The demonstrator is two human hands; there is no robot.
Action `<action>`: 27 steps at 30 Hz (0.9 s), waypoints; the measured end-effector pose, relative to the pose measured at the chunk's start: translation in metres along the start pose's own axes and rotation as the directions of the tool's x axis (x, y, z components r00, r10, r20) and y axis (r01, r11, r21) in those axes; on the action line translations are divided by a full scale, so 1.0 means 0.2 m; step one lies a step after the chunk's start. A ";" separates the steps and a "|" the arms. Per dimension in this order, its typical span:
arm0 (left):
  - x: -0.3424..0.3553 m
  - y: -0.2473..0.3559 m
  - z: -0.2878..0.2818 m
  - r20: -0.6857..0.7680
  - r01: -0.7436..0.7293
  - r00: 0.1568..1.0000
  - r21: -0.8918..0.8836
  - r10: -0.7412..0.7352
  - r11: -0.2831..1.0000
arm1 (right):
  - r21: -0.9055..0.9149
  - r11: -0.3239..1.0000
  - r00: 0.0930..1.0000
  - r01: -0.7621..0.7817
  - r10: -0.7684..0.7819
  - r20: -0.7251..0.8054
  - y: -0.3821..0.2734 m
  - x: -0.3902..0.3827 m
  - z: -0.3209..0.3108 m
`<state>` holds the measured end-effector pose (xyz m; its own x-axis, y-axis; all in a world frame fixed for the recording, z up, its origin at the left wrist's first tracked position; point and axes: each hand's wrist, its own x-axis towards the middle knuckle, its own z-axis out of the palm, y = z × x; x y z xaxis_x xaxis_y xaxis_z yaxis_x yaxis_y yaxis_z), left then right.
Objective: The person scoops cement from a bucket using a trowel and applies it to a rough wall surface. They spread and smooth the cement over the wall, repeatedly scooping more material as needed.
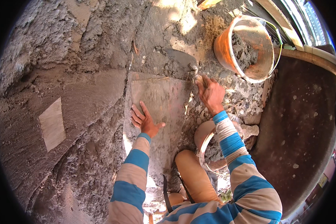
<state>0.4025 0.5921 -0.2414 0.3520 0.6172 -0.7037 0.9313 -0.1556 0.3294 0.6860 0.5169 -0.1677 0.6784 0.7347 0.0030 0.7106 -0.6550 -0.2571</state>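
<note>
Head view: L hand lies flat, fingers spread, pressing a grey board against the rough mortar wall; R hand, just beside board's upper-right corner, grips a trowel. Orange mortar bucket nearby, w/ mortar inside.

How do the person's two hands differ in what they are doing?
The left hand lies flat and open, fingers spread on the grey board; the right hand is closed round the trowel handle. The left hand holds nothing; the right hand grips a tool whose blade rests in wet mortar. The left hand is nearer the body; the right hand reaches further out, toward the orange bucket. Both come from blue-and-tan striped sleeves.
</note>
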 end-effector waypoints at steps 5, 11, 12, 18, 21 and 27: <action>0.00 -0.01 0.00 0.001 0.006 1.000 -0.003 -0.006 1.000 | 0.003 0.998 0.998 -0.055 0.055 0.041 0.21 0.05 -0.07; 0.01 -0.01 0.00 0.012 0.006 1.000 -0.034 -0.005 0.999 | 0.066 0.998 0.999 0.018 -0.022 0.048 0.10 -0.02 0.14; 0.00 -0.01 0.00 0.005 -0.004 1.000 -0.037 0.004 0.999 | 0.083 0.996 0.998 0.044 -0.048 0.050 0.06 -0.01 0.19; 0.00 -0.02 0.02 -0.020 -0.006 1.000 -0.059 0.004 0.998 | 0.186 0.970 0.950 0.156 -0.198 0.240 0.03 0.22 0.28; 0.01 -0.03 0.03 -0.046 -0.013 0.999 -0.036 0.012 0.999 | 0.195 0.933 0.898 0.303 -0.348 0.271 0.03 0.31 0.30; 0.02 0.01 0.01 0.013 -0.007 1.000 0.040 0.007 0.999 | 0.302 0.937 0.849 0.176 -0.300 0.435 -0.05 0.44 0.38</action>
<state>0.4057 0.5926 -0.2445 0.3594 0.6064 -0.7093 0.9317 -0.1907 0.3090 0.7242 0.6018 -0.2381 0.2815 0.8970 -0.3409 0.7285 -0.4310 -0.5325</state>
